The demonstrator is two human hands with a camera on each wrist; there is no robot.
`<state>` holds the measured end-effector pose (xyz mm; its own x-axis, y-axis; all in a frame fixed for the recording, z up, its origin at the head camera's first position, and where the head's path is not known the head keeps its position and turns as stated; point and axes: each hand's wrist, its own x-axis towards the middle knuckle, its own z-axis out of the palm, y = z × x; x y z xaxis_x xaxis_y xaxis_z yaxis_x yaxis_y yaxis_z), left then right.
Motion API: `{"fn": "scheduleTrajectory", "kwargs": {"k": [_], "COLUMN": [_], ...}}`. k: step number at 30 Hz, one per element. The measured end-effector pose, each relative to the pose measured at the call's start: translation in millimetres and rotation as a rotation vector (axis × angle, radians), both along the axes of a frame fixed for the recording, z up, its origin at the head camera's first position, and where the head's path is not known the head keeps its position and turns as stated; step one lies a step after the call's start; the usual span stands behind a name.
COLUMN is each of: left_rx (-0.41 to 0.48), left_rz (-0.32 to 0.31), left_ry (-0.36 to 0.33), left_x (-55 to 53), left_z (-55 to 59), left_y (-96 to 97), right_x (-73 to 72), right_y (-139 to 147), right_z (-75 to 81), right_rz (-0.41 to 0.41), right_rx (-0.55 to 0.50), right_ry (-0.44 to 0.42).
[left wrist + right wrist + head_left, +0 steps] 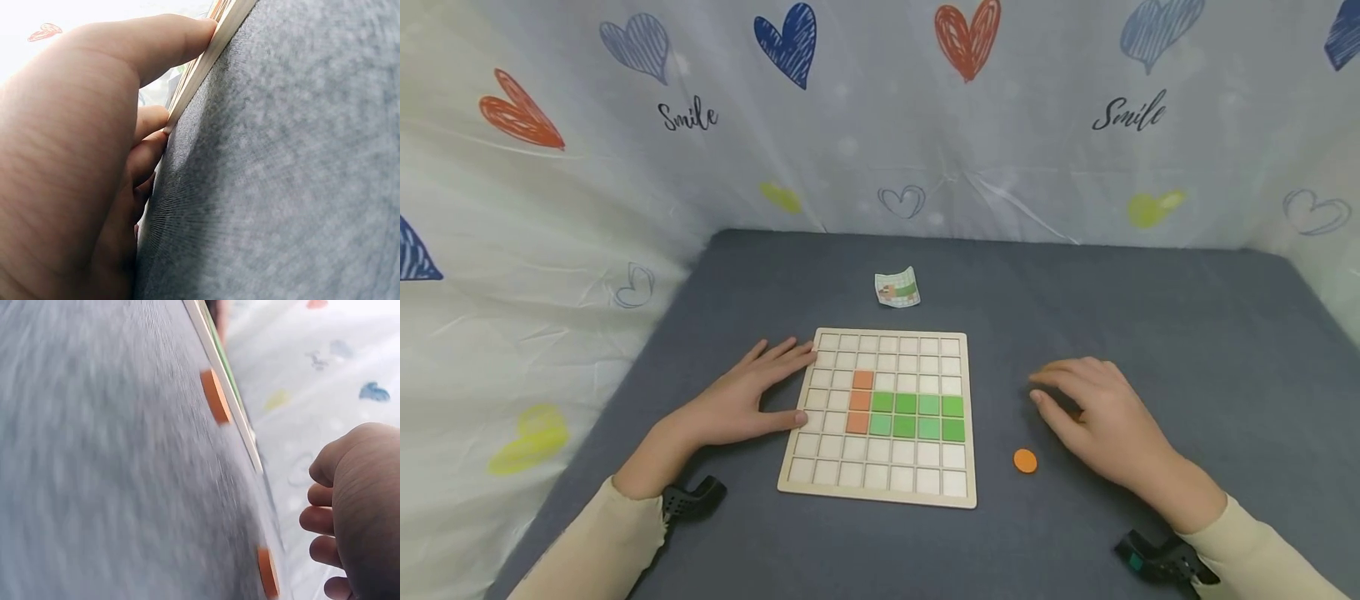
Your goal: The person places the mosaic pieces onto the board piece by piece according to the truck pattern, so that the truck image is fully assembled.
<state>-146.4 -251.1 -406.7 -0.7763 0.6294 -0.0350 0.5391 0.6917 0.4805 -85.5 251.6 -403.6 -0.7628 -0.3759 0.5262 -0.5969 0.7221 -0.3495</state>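
Note:
A light wooden grid board point(880, 498) lies flat on the dark grey table. Orange squares form a short column on it, and several green squares fill two rows running to its right side. With spread, straight fingers, my left hand point(748, 400) touches the board's left edge; in the left wrist view its thumb point(175, 44) meets the board's side point(209, 59). To the right of the board hovers my right hand point(1101, 417), fingers loosely bent, with nothing visible in it. An orange disc point(1025, 461) lies between the two. The right wrist view shows a second orange disc point(267, 574), hidden in the head view.
Behind the board sits a small creased picture card point(897, 287) with a green and orange design. The table point(1150, 308) ends at a white curtain point(850, 142) printed with hearts and the word Smile. Both wrists wear black straps point(692, 498).

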Motion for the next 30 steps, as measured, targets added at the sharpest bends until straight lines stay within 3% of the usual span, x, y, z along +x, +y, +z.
{"fn": "scheduleTrajectory", "kwargs": {"k": [20,30], "left_rx": [-0.005,-0.009], "left_rz": [0.004,0.016], "left_ry": [-0.008,-0.017], "left_x": [-1.7,-0.6], "left_z": [-1.7,0.0], "left_y": [-0.4,0.4], "right_x": [12.3,10.0], "right_y": [72.3,76.5], "right_z": [-9.7,-11.0], "right_rz": [-0.272,-0.354], "right_rx": [0.038,0.072], "right_ry": [-0.052,-0.192]}}
